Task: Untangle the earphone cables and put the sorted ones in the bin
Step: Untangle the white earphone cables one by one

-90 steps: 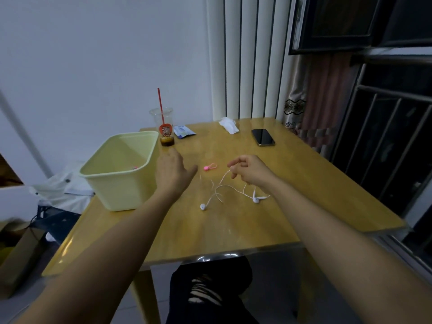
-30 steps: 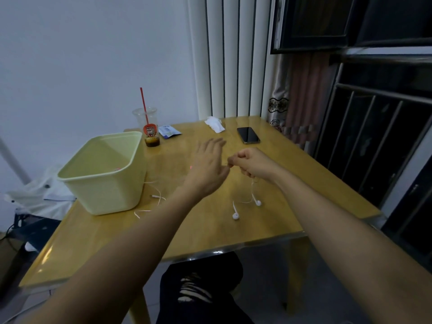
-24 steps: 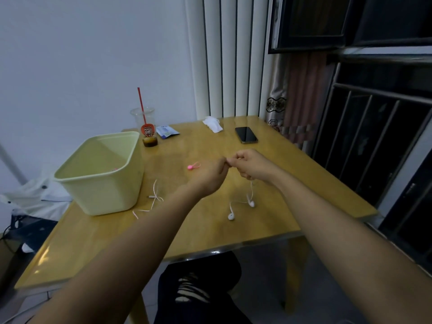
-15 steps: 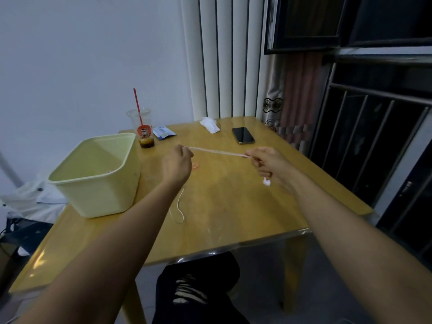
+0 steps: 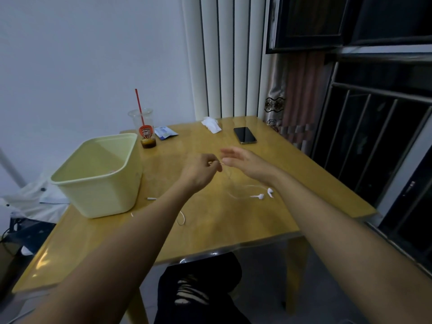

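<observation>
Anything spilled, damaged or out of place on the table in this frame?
Nothing spilled or broken. The white earphone cable trails loose across the table, pinched by the left hand, with its plug end beside the bin. The cup stands upright.

The bin (image 5: 98,176) stands on the left side of the desk (image 5: 210,230). Just behind its far right corner stands a cup (image 5: 143,129), with a packet (image 5: 164,132) to its right. Further right along the far edge lie a tissue (image 5: 211,123) and a phone (image 5: 244,135). The earphone cable (image 5: 243,195) lies mid-desk, its earbuds (image 5: 264,194) to the right.
</observation>
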Available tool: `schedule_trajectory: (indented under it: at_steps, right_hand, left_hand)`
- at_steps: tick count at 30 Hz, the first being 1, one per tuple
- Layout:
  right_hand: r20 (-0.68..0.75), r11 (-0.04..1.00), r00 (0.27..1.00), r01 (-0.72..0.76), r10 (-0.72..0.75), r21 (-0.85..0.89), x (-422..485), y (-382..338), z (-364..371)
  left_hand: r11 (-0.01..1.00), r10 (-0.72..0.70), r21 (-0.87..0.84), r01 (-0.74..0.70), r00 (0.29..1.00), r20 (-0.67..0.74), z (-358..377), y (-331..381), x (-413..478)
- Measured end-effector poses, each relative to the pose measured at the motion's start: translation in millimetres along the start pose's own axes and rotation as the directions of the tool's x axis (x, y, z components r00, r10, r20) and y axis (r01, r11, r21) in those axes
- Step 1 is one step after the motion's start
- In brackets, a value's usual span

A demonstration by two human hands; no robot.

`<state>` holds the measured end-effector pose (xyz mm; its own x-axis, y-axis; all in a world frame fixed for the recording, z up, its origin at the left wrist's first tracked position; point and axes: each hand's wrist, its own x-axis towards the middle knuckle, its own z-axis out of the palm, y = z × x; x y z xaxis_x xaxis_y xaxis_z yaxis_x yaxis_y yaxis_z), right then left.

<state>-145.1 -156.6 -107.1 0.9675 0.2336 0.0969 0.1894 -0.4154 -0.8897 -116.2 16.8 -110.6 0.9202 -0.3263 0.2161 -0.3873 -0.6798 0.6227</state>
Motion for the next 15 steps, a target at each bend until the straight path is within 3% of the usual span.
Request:
schedule_trajectory:
  at_steps: [2, 6, 12, 15]
  right_hand:
    - [0.098, 0.999, 0.995, -0.021, 0.016, 0.049, -0.2, -5.8, 4.8]
    - [0.103, 0.991, 0.990, -0.101, 0.092, 0.086, -2.4, 6.0, -6.9]
    - [0.266, 0.927, 0.909, -0.359, 0.320, 0.112, -16.5, 15.2, -21.3]
    - [0.235, 0.911, 0.923, -0.356, 0.306, 0.210, -19.3, 8.6, -18.7]
  left_hand:
    - [1.000, 0.009, -0.001, -0.009, 1.000, -0.001, -1.0, 2.9, -1.1]
    - [1.000, -0.025, -0.016, 0.024, 0.999, -0.049, -9.3, -5.1, -3.2]
    - [0.981, -0.189, -0.079, 0.175, 0.957, -0.219, -18.8, -27.8, 2.9]
    - [0.960, -0.278, -0.061, 0.272, 0.943, -0.182, -17.2, -34.7, 8.4]
